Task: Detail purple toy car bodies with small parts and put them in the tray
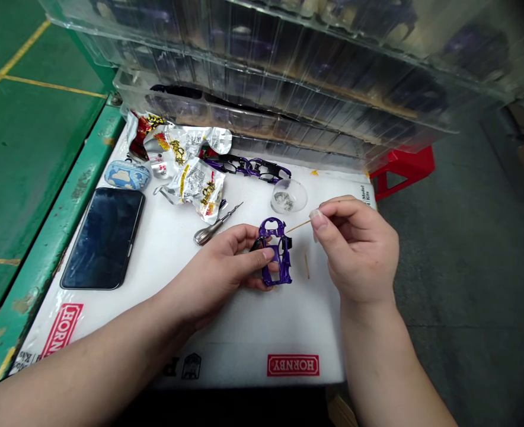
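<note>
My left hand (226, 261) grips a small purple model car body (278, 252) just above the white board (226, 332). My right hand (355, 249) pinches a thin wooden stick (298, 226) between thumb and fingers, its tip touching the upper edge of the purple body. A second short stick (307, 265) lies on the board between my hands. A small metal-handled screwdriver (215, 226) rests just behind my left hand.
A black phone (104, 236) lies at the left. Behind it are a blue patterned case (127, 174), crumpled foil wrappers (191, 172), more purple car bodies (248, 167) and a small clear dish (288, 197). Stacked clear plastic trays (288, 77) stand at the back; a red stool (404, 167) is at right.
</note>
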Available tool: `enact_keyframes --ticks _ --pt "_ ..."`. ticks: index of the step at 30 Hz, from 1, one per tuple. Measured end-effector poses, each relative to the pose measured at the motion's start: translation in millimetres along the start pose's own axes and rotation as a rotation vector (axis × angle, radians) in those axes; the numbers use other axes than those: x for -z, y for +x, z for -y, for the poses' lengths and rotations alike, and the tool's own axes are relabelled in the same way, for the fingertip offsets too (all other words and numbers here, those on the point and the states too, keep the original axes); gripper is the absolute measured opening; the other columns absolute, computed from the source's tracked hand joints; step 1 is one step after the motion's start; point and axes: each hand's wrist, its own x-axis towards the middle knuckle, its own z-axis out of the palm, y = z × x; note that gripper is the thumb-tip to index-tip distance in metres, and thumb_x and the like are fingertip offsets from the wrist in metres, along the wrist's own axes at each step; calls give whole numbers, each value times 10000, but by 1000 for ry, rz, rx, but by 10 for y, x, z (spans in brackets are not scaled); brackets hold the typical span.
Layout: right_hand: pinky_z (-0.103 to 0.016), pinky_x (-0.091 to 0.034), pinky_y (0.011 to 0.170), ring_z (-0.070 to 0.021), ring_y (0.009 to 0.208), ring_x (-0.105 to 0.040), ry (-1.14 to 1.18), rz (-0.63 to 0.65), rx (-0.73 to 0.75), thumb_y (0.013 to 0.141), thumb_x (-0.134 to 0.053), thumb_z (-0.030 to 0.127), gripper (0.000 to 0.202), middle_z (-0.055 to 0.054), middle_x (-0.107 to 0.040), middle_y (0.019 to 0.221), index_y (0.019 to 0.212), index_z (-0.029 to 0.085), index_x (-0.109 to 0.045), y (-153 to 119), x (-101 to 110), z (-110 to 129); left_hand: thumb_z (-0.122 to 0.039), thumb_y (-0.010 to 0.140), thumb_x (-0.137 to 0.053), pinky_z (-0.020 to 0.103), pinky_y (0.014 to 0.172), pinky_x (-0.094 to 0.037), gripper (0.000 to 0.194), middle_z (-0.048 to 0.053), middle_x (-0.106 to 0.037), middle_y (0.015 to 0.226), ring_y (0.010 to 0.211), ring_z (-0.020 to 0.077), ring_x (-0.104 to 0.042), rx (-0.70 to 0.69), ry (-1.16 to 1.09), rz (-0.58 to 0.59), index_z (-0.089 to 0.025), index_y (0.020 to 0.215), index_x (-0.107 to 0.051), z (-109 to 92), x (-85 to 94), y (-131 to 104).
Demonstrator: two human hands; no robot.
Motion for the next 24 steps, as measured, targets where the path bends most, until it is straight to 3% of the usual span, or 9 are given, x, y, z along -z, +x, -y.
enact_keyframes --ticks 9,24 --pt "-369 -555 674 -184 744 -654 -103 -256 40 1028 -865 418 164 -25 -717 932 1040 266 -805 56 -76 -119 -376 910 -938 288 727 -629 382 110 -826 1040 892 222 -790 2 9 -2 -168 1158 -735 -2 -8 -1" --pt "-387 -596 682 -215 774 -722 -1 -320 2 988 -923 436 185 -26 -748 907 1045 288 -827 82 -150 -321 -381 908 -937 270 685 -625 338 90 -798 1082 842 200 -779 10 -47 9 -185 1114 -754 -3 -3 12"
